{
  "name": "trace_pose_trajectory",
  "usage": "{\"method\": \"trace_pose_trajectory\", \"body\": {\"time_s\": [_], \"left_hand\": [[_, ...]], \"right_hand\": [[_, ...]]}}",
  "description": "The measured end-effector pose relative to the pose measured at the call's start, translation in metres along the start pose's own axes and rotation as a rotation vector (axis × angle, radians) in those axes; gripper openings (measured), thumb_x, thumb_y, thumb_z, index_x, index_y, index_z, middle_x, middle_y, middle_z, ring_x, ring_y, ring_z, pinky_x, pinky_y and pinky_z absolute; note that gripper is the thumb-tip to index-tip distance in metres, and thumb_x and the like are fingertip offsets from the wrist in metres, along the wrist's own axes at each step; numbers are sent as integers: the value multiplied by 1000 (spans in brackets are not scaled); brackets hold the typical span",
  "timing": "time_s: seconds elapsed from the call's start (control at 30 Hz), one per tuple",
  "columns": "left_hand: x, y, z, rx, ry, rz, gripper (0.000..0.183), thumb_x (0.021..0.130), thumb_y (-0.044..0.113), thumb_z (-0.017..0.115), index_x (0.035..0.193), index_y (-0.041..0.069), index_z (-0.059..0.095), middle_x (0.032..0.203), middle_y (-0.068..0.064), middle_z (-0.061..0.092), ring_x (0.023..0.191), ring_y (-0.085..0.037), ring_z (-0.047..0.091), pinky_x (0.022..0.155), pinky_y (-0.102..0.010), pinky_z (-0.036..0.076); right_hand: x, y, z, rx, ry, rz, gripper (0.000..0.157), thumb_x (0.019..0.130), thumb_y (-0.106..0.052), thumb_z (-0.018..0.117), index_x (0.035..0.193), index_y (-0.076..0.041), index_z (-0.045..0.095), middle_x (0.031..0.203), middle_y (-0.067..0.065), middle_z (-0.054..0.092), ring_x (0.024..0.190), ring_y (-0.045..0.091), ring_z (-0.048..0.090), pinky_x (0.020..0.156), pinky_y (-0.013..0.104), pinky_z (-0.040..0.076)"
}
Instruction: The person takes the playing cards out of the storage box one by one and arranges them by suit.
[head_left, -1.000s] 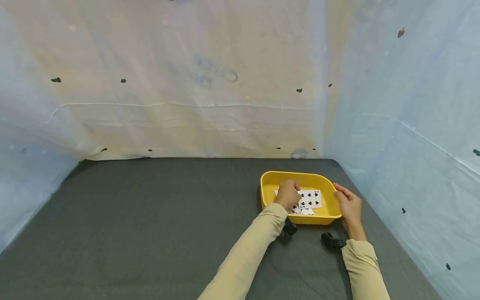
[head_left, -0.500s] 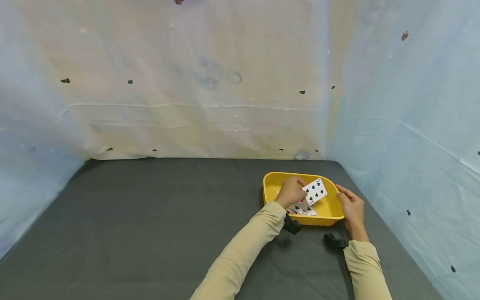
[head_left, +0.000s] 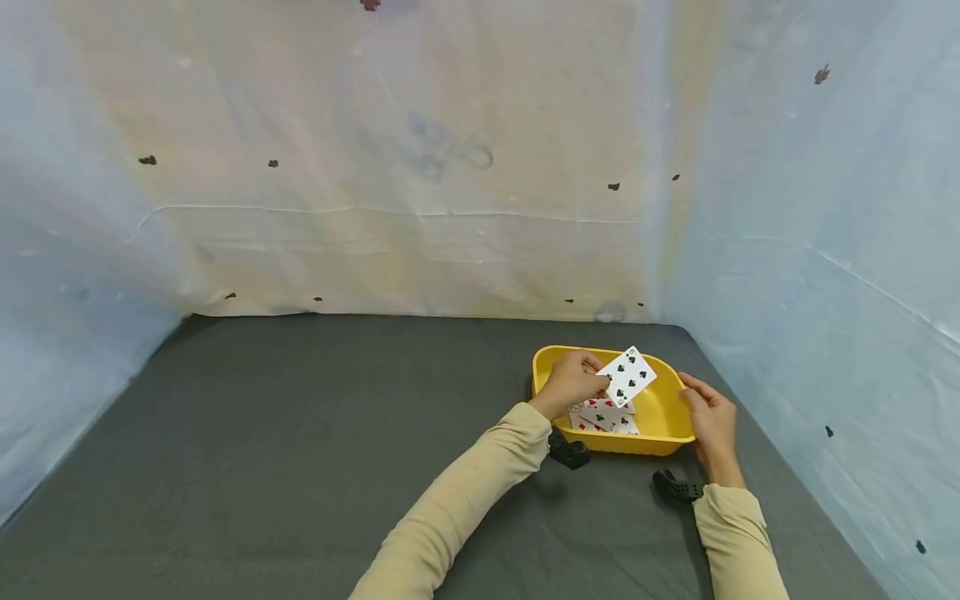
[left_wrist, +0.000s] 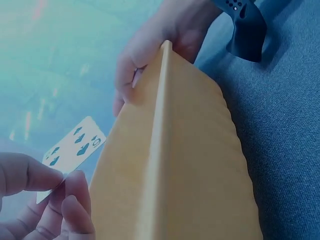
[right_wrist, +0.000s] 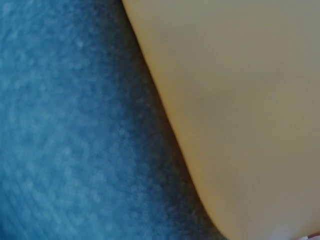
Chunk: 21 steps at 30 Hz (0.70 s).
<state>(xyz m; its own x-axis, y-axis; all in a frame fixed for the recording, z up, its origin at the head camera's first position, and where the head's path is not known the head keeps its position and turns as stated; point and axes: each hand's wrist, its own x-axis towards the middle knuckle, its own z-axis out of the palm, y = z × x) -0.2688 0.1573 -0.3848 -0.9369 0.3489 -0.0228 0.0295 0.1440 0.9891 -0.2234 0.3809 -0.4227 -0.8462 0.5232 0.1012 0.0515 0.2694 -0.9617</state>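
A white playing card [head_left: 628,375] with black spades is pinched between the thumb and fingers of my left hand [head_left: 572,385]. It is tilted and raised above the yellow plastic tray [head_left: 663,408]. The left wrist view shows the pinch on the card's [left_wrist: 75,147] lower end. My right hand [head_left: 711,425] grips the tray's right end, with the thumb on the inner side and the fingers outside. Several more playing cards [head_left: 603,417], face up with red and black marks, lie overlapping on the tray's floor. The right wrist view has only the tray's outer wall [right_wrist: 250,110] and cloth.
The tray stands on a dark grey cloth-covered table [head_left: 300,450], near its back right corner. Pale sheeting [head_left: 420,167] hangs behind the table and along its sides. Each wrist wears a black strap device [head_left: 677,487].
My left hand has picked the spade card up off the other cards and drawn it up and tilted it. More of the cards beneath now show. The right hand keeps its grip on the tray.
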Motion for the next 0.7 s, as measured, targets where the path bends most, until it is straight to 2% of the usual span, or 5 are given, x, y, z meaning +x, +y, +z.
{"method": "trace_pose_trajectory", "body": {"time_s": [0.1,0.27,0.5,0.6,0.7], "left_hand": [[-3,1,-3,-49,5,-8,16,84,-1,68,95,6,57,72,-11,66,82,-37,67,78,-48,52],[-7,3,-8,-74,-4,8,22,84,-3,66,103,7,57,80,-19,68,81,-38,66,75,-45,53],[-11,4,-18,-125,-15,30,18,89,-1,64,103,6,54,72,-7,63,72,-27,67,67,-32,55],[-12,4,-25,-162,-16,51,16,89,-2,61,101,5,53,71,-7,62,65,-20,65,71,-36,55],[-14,4,-34,-173,-9,72,14,89,-2,60,101,4,54,72,-9,65,65,-20,66,74,-39,55]], "right_hand": [[0,1,-1,-19,-7,-3,38,98,-17,56,132,-3,59,122,3,58,87,4,58,68,16,50],[1,2,0,-53,-6,-15,38,98,-18,54,133,-3,59,124,7,57,85,5,58,67,17,50],[0,2,1,-71,-3,-32,38,98,-18,54,132,-2,59,121,8,58,77,3,59,63,17,50],[0,3,0,-76,3,-26,38,98,-19,54,133,-3,59,117,5,60,73,2,60,60,18,51],[1,3,-1,-78,11,-25,38,98,-20,55,132,-4,60,113,2,62,71,2,60,59,18,51]]}}
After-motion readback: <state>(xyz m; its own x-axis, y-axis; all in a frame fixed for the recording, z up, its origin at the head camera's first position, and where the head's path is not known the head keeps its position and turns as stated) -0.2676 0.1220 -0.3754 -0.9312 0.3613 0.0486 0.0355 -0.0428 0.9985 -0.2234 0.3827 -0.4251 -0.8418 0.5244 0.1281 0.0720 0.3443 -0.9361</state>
